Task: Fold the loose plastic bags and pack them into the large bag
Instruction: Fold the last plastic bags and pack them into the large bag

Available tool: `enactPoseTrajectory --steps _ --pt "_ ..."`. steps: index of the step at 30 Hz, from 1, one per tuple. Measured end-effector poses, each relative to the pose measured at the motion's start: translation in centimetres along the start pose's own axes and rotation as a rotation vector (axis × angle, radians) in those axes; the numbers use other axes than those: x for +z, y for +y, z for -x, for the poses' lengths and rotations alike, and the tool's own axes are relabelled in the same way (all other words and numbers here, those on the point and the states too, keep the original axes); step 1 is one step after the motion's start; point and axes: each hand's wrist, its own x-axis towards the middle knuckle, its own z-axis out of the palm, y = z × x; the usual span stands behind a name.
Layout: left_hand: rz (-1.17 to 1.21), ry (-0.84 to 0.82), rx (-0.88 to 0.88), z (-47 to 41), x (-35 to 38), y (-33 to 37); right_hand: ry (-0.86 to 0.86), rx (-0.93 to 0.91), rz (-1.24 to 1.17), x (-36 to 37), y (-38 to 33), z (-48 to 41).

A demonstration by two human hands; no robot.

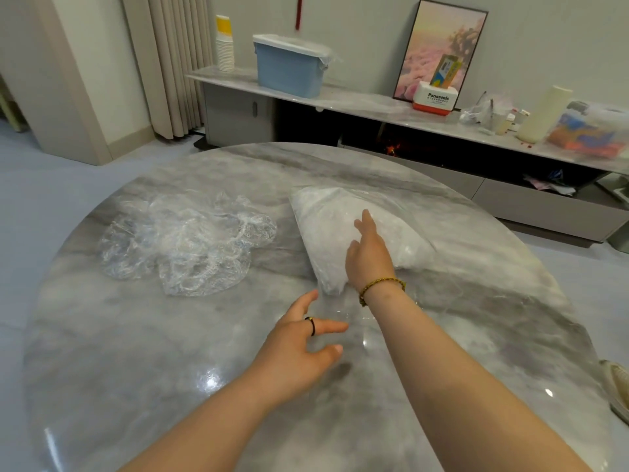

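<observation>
A heap of loose, crumpled clear plastic bags [185, 241] lies on the left part of the round marble table [119, 352]. To its right lies the large clear bag [333, 226], stuffed white and plump. My right hand [369, 253] rests flat on that large bag near its near end, fingers straight. My left hand [303, 345] hovers low over the table just in front of the large bag, fingers spread and relaxed, holding nothing. A thin clear sheet seems to lie on the table between my hands, hard to make out.
Behind the table runs a low marble-topped cabinet [357, 103] with a blue lidded bin [289, 66], stacked paper cups [224, 49], a framed picture [440, 49] and clutter at the right. Curtains [170, 63] hang at the back left.
</observation>
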Motion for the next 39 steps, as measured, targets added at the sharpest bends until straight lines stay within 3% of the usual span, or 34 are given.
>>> enactPoseTrajectory --steps 6,9,11,13,16,18,23,29,33,36,39 --pt "-0.261 0.155 0.009 2.0 -3.6 -0.5 0.481 -0.042 -0.227 -0.6 -0.5 4.6" --pt "-0.46 0.257 -0.051 3.0 -6.5 -1.9 0.591 -0.48 -0.036 0.9 -1.9 5.9" --pt "-0.604 0.287 -0.144 3.7 -8.4 -3.4 0.507 -0.708 0.079 2.8 -3.1 6.1" --pt "-0.7 0.268 -0.273 4.5 -10.1 -4.9 0.271 -0.792 0.22 4.8 -4.3 6.1" --pt "-0.754 0.197 -0.423 5.6 -11.6 -6.6 -0.22 -0.683 0.494 8.1 -5.8 6.1" --pt "-0.8 0.152 -0.449 5.9 -12.0 -7.3 -0.356 -0.564 0.584 9.8 -6.7 5.6" --pt "-0.839 0.11 -0.438 5.8 -12.3 -8.0 -0.236 -0.463 0.579 13.3 -8.4 3.1" --pt "-0.854 0.098 -0.434 5.5 -12.2 -8.1 -0.107 -0.471 0.778 14.4 -8.4 -0.7" --pt "-0.843 0.103 -0.425 5.6 -12.4 -8.8 0.151 -0.716 0.755 14.1 -8.2 -1.8" --pt "-0.81 0.15 -0.391 5.6 -12.3 -9.0 0.134 -0.779 0.596 12.7 -8.0 -1.5" --pt "-0.7 0.303 -0.31 5.9 -12.2 -8.5 0.197 -0.923 0.466 10.9 -7.8 0.9"
